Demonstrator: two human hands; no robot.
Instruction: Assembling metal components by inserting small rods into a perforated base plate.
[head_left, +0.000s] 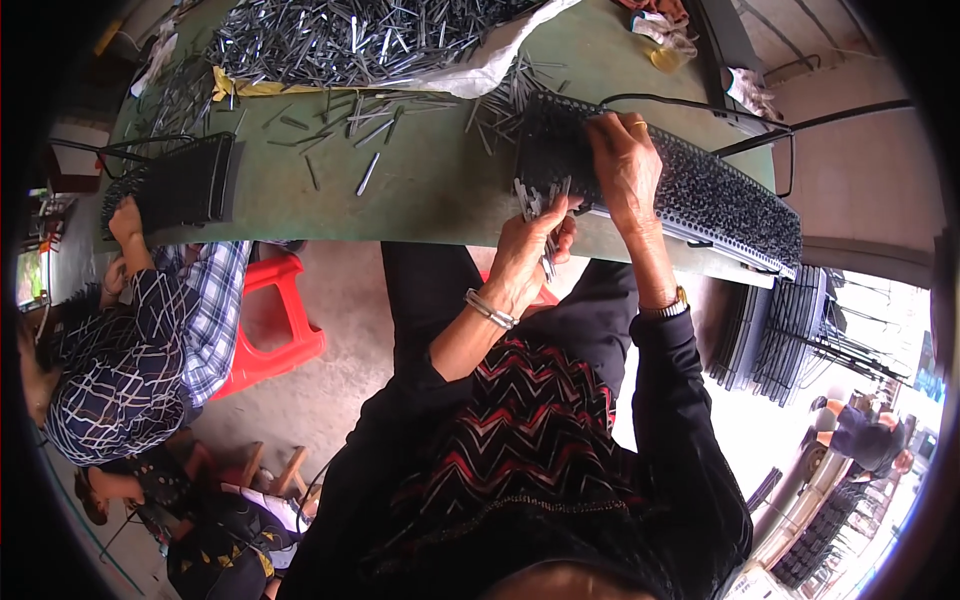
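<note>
My left hand [528,250] grips a small bunch of thin grey metal pins [540,205] at the near edge of the green table [420,190]. Just to its right, my right hand [625,165] rests fingers-down on a long black perforated rack [700,195] filled with rows of pins; whether it pinches a pin I cannot tell. The rack lies across the table's near right edge. A silver bangle sits on my left wrist and a watch on my right.
A big heap of loose pins [340,40] lies on white sheeting at the back of the table, with strays scattered in front. At left, another person's hand [125,220] works on a second black rack [180,185]. A red plastic stool [275,320] stands below. Stacked racks [790,330] lean at right.
</note>
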